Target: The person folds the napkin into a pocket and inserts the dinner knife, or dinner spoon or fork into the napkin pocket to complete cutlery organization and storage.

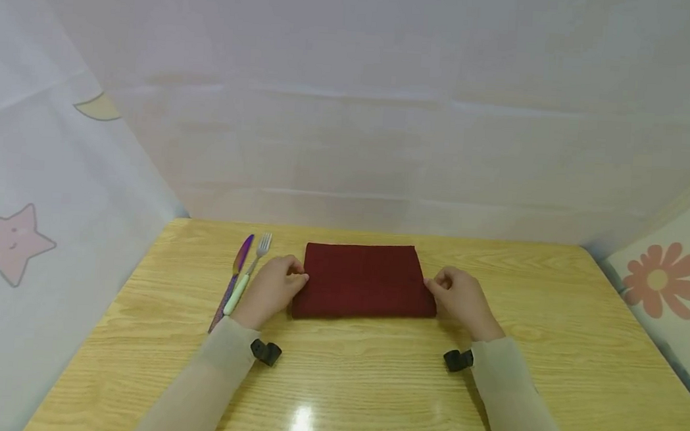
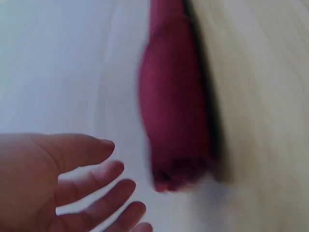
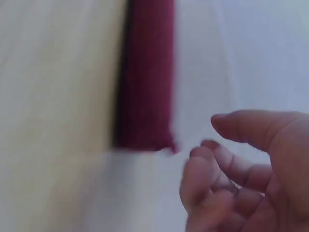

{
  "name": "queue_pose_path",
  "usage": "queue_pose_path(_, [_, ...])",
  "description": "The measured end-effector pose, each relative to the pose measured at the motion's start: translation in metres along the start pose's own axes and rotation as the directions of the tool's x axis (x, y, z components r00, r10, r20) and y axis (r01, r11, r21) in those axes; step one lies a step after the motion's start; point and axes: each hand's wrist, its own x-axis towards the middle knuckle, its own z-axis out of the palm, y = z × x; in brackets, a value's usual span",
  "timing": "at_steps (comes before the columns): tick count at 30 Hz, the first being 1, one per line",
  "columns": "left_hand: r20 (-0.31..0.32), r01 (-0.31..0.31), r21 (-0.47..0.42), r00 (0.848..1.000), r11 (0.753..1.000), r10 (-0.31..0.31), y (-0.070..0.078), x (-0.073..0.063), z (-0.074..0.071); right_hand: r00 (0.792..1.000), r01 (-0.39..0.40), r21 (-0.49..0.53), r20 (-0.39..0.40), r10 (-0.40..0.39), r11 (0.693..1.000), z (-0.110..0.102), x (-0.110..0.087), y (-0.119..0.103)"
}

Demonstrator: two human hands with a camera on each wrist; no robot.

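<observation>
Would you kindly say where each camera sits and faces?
Head: worn on the head, facing forward and down at dark red rectangular fabric; left hand, right hand, beige sleeves show.
Left wrist: worn there, facing one fabric end; left hand shows.
Right wrist: likewise, facing another end; right hand shows.
Both wrist views share fabric and light wooden tabletop.

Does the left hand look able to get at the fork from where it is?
Probably yes: in the head view, the fork lies on the table just beside the left hand, with nothing on top of it; the knife lies along its other side.
</observation>
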Motion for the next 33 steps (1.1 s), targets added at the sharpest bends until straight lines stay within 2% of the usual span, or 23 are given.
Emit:
queue_pose_path(3, [0.050,-0.132,0.052,0.990,0.990,0.130,0.024,-0.009,0.002,0.993,0.113,-0.040,0.025,-0.112,0.993,0.000,-0.010,-0.024])
queue_pose_path(4, [0.091,-0.183,0.077,0.980,0.980,0.176,0.032,-0.014,0.004,0.989,0.145,-0.054,0.053,-0.142,0.988,0.001,-0.014,-0.033])
queue_pose_path(6, [0.207,-0.263,0.109,0.949,0.959,0.237,0.047,-0.023,0.009,0.973,0.200,-0.106,0.139,-0.184,0.974,0.006,-0.023,-0.048])
queue_pose_path(8, [0.323,-0.312,0.135,0.911,0.940,0.256,0.057,-0.031,0.015,0.951,0.239,-0.155,0.239,-0.198,0.959,0.013,-0.031,-0.058])
queue_pose_path(10, [0.409,-0.329,0.167,0.881,0.930,0.238,0.061,-0.037,0.021,0.924,0.268,-0.190,0.329,-0.196,0.944,0.020,-0.039,-0.065])
queue_pose_path(12, [0.455,-0.323,0.193,0.866,0.927,0.207,0.062,-0.041,0.027,0.898,0.281,-0.210,0.402,-0.179,0.937,0.028,-0.043,-0.067])
queue_pose_path(17, [0.499,-0.310,0.247,0.853,0.918,0.154,0.058,-0.044,0.037,0.858,0.284,-0.259,0.499,-0.124,0.923,0.045,-0.048,-0.067])
queue_pose_path(20, [0.512,-0.312,0.282,0.849,0.907,0.133,0.055,-0.043,0.039,0.846,0.294,-0.292,0.522,-0.106,0.910,0.048,-0.048,-0.067])
queue_pose_path(25, [0.515,-0.312,0.334,0.851,0.890,0.105,0.054,-0.041,0.035,0.851,0.294,-0.327,0.516,-0.091,0.898,0.048,-0.046,-0.067])
queue_pose_path(29, [0.523,-0.295,0.330,0.848,0.897,0.086,0.050,-0.039,0.027,0.868,0.233,-0.344,0.496,-0.035,0.910,0.042,-0.045,-0.066])
queue_pose_path(33, [0.537,-0.286,0.301,0.839,0.910,0.086,0.040,-0.034,0.022,0.879,0.185,-0.367,0.476,0.013,0.912,0.036,-0.044,-0.063])
